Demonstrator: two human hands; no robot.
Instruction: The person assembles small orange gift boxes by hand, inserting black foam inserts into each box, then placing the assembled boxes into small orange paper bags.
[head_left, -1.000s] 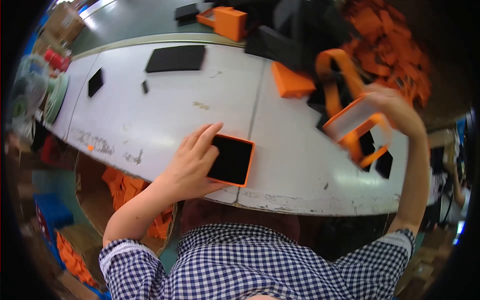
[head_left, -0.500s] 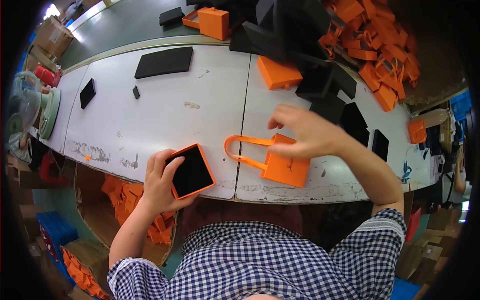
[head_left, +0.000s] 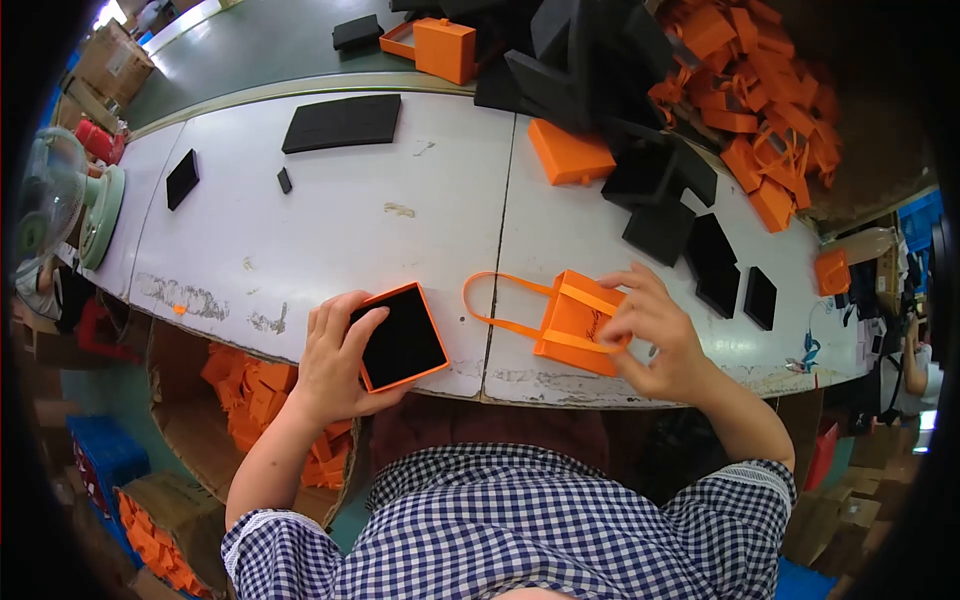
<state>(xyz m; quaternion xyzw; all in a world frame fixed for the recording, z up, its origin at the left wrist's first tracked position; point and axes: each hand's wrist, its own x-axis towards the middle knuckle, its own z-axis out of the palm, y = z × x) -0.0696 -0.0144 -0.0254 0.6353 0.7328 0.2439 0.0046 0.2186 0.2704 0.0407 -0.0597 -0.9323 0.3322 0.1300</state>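
My left hand (head_left: 338, 358) grips an orange box (head_left: 432, 322) with a black padded inside (head_left: 402, 340), its thumb over the black surface. To the right, a small orange bag (head_left: 572, 322) lies flat on the white table. One ribbon handle (head_left: 468, 298) loops out to its left. A second ribbon strap runs across the bag's front toward my right hand (head_left: 640, 335), whose thumb and forefinger are pinched at the strap's right end. The other fingers are curled above the bag's right edge.
Black foam pieces (head_left: 342, 122) lie on the white table (head_left: 330, 220). An orange box (head_left: 570, 152) rests beside a black pile (head_left: 640, 165). Orange boxes (head_left: 770, 100) are heaped at the back right. A fan (head_left: 100, 215) stands left; an open carton (head_left: 190, 430) is below the edge.
My right hand has come down from above the bag to its right side. The front strap now stretches across the bag to the right. My left hand still holds the box.
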